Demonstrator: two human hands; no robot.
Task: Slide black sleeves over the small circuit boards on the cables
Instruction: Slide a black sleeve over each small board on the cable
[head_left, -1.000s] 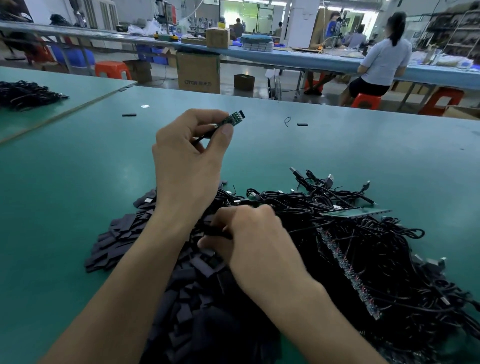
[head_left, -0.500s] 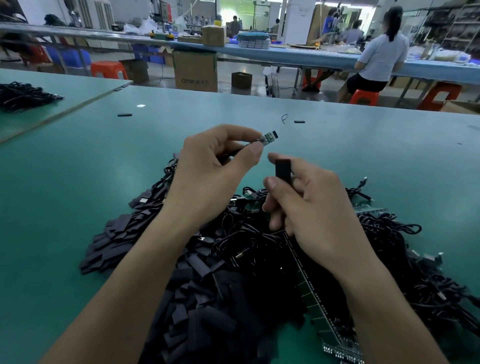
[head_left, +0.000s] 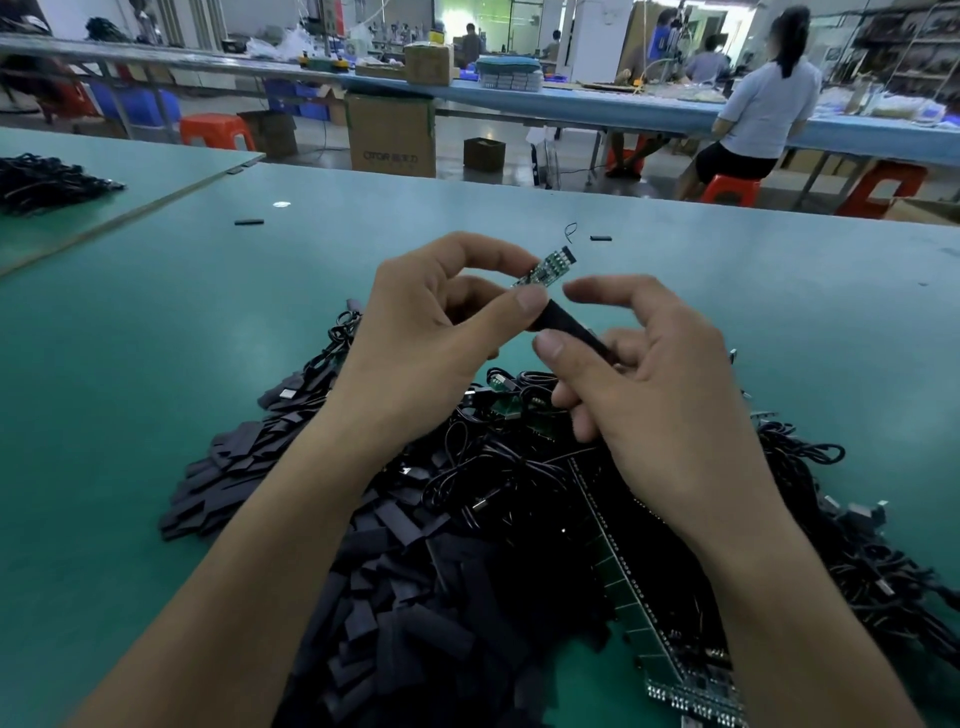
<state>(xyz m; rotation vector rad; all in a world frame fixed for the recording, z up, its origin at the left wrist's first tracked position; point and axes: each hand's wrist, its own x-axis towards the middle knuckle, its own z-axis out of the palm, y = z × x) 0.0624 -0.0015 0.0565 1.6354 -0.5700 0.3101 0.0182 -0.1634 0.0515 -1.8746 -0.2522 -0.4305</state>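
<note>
Since the earlier frame, the right hand (head_left: 660, 389) is tilting its black sleeve (head_left: 566, 325) from upright, one end now touching the left thumb. The left hand (head_left: 431, 338) is pinching the small circuit board (head_left: 545, 267) just above the sleeve, over the desk's (head_left: 156, 338) middle. The right thumb and curled fingers are gripping the sleeve. Loose sleeves (head_left: 415, 597) and cables (head_left: 519, 478) are lying heaped toward the near edge.
</note>
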